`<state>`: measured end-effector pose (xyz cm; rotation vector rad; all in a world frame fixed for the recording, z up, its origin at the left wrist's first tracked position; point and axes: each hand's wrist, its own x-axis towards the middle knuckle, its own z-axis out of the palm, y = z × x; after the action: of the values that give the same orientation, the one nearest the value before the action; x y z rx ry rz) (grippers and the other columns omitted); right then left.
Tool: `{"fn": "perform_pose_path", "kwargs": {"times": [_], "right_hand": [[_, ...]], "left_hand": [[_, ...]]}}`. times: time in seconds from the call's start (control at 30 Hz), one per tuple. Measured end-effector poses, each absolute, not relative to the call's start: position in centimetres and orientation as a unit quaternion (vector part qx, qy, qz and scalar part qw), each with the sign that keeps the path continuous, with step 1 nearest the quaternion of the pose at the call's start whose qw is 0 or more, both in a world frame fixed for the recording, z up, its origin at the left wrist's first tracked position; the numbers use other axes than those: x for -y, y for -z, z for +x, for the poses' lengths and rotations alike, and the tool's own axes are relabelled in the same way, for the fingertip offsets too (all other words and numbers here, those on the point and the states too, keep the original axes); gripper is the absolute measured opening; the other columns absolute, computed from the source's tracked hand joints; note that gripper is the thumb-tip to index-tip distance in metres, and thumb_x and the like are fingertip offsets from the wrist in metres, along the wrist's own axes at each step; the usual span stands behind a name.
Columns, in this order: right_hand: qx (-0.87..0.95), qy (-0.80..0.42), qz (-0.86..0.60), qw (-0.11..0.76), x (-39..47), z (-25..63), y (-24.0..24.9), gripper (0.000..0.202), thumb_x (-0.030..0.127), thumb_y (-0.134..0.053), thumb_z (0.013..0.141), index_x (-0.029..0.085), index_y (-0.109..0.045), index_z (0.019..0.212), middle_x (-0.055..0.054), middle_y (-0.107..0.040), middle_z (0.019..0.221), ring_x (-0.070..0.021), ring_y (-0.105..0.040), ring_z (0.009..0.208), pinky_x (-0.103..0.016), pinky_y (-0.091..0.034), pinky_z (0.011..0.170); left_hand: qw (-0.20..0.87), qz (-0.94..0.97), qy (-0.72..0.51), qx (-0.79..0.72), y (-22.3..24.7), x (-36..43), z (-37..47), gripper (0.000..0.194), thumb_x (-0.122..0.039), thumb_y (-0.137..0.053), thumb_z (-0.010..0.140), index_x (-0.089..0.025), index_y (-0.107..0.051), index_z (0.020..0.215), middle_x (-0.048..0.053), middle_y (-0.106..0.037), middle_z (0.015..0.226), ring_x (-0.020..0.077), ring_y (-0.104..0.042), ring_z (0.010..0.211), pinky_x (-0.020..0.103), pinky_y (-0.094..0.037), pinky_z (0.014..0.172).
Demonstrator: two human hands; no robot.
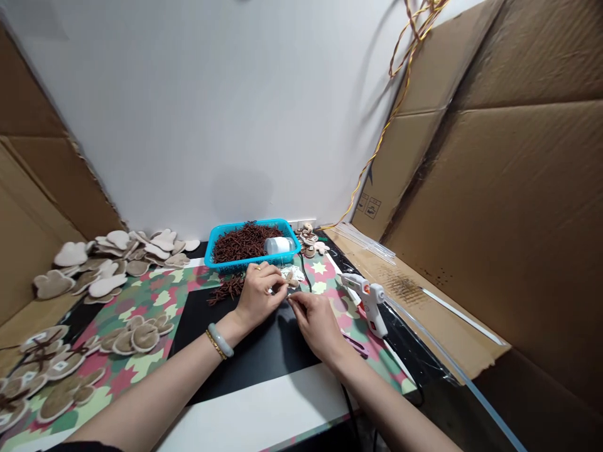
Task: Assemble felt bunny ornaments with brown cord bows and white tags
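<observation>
my left hand (260, 292) pinches a small tan piece (293, 283) over the black mat (249, 361), near the blue basket (230, 267). my right hand (321, 321) is just beside it; i cannot tell whether its grip holds anything.

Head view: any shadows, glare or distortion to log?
Head view: a soft shadow on the wall above the tray; head view: a darker one on the mat below the right hand; head view: small glints on the black plastic; head view: cardboard looks stretched near the edge, the held piece too small to judge focus.
</observation>
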<state>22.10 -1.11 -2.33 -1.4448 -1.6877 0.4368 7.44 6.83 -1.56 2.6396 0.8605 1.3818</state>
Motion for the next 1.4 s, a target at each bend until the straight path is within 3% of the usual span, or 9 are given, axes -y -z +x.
{"fn": "perform_pose_path", "kwargs": {"times": [0.13, 0.3, 0.43, 0.57, 0.73, 0.97, 1.13, 1.23, 1.4], "right_hand": [[0.701, -0.124, -0.562, 0.422, 2.2, 23.2, 1.2, 0.022, 0.02, -0.053, 0.091, 0.021, -0.068, 0.075, -0.008, -0.068, 0.073, -0.0208, -0.06, 0.065, -0.029, -0.037, 0.062], [0.711, -0.133, -0.513, 0.461, 0.4, 24.2, -1.2, 0.02, 0.021, -0.054, 0.089, 0.021, -0.068, 0.074, -0.005, -0.065, 0.07, -0.0185, -0.056, 0.064, -0.029, -0.038, 0.063], [0.624, -0.263, -0.551, 0.488, -4.2, 25.1, -1.1, 0.016, 0.027, -0.066, 0.079, 0.019, -0.066, 0.065, 0.0, -0.057, 0.058, -0.014, -0.047, 0.056, -0.026, -0.034, 0.056], [0.593, -0.316, -0.571, 0.472, -5.7, 25.4, 1.8, 0.022, 0.028, -0.071, 0.069, 0.017, -0.057, 0.055, 0.003, -0.051, 0.051, -0.0112, -0.043, 0.049, -0.023, -0.031, 0.049], [0.592, -0.332, -0.581, 0.449, 0.6, 23.5, 3.9, 0.024, 0.026, -0.066, 0.075, 0.019, -0.053, 0.056, 0.003, -0.049, 0.053, -0.0117, -0.042, 0.051, -0.023, -0.03, 0.049], [0.689, -0.224, -0.5, 0.475, 1.8, 22.5, -1.0, 0.018, 0.027, -0.057, 0.089, 0.019, -0.055, 0.073, 0.001, -0.05, 0.062, -0.0131, -0.042, 0.057, -0.025, -0.032, 0.055], [0.63, -0.384, -0.465, 0.489, -2.4, 23.3, -0.3, 0.029, 0.039, -0.066, 0.082, 0.018, -0.051, 0.069, 0.004, -0.046, 0.061, -0.0111, -0.04, 0.055, -0.023, -0.03, 0.052], [0.584, -0.455, -0.458, 0.492, -1.0, 22.2, 1.8, 0.032, 0.045, -0.062, 0.084, 0.02, -0.049, 0.071, 0.006, -0.04, 0.058, -0.0096, -0.032, 0.05, -0.023, -0.025, 0.048], [0.66, -0.304, -0.482, 0.489, 2.8, 20.5, 1.1, 0.022, 0.031, -0.055, 0.092, 0.019, -0.051, 0.075, 0.004, -0.042, 0.063, -0.0114, -0.036, 0.057, -0.025, -0.029, 0.055]], "left_hand": [[-0.013, 0.89, -0.388, -0.24, 2.1, -6.9, 7.2, 0.016, -0.017, -0.06, 0.087, -0.02, -0.071, 0.076, 0.002, -0.072, 0.078, 0.0174, -0.059, 0.076, 0.039, -0.036, 0.079], [-0.043, 0.926, -0.33, -0.179, 1.4, -6.5, 6.4, 0.014, -0.015, -0.059, 0.087, -0.021, -0.071, 0.089, 0.004, -0.071, 0.08, 0.0198, -0.056, 0.08, 0.039, -0.037, 0.079], [-0.031, 0.929, -0.337, -0.149, 0.7, -5.4, 6.0, 0.02, -0.013, -0.06, 0.087, -0.024, -0.072, 0.099, 0.003, -0.074, 0.084, 0.0189, -0.058, 0.08, 0.038, -0.037, 0.082], [0.004, 0.906, -0.396, -0.149, 0.5, -4.4, 5.9, 0.021, -0.013, -0.062, 0.088, -0.025, -0.071, 0.102, 0.001, -0.076, 0.088, 0.0172, -0.06, 0.08, 0.039, -0.037, 0.083], [0.006, 0.854, -0.475, -0.212, 0.7, -4.5, 6.1, 0.011, -0.015, -0.066, 0.086, -0.024, -0.073, 0.088, 0.001, -0.075, 0.085, 0.0181, -0.06, 0.078, 0.039, -0.036, 0.08], [-0.029, 0.898, -0.41, -0.16, 0.7, -4.2, 4.9, 0.014, -0.01, -0.063, 0.087, -0.019, -0.071, 0.094, 0.002, -0.075, 0.087, 0.0167, -0.056, 0.076, 0.039, -0.036, 0.081], [-0.007, 0.883, -0.44, -0.163, -0.3, -3.2, 3.8, 0.015, -0.011, -0.065, 0.087, -0.021, -0.071, 0.096, 0.001, -0.075, 0.09, 0.0162, -0.057, 0.078, 0.038, -0.035, 0.081], [0.01, 0.842, -0.492, -0.22, -0.7, -3.3, 3.8, 0.01, -0.014, -0.068, 0.085, -0.023, -0.072, 0.088, 0.0, -0.074, 0.086, 0.0171, -0.058, 0.078, 0.038, -0.035, 0.079], [0.003, 0.838, -0.484, -0.252, -0.6, -3.8, 3.9, 0.008, -0.015, -0.068, 0.085, -0.022, -0.073, 0.083, 0.001, -0.074, 0.083, 0.0182, -0.058, 0.078, 0.039, -0.032, 0.077]]}}
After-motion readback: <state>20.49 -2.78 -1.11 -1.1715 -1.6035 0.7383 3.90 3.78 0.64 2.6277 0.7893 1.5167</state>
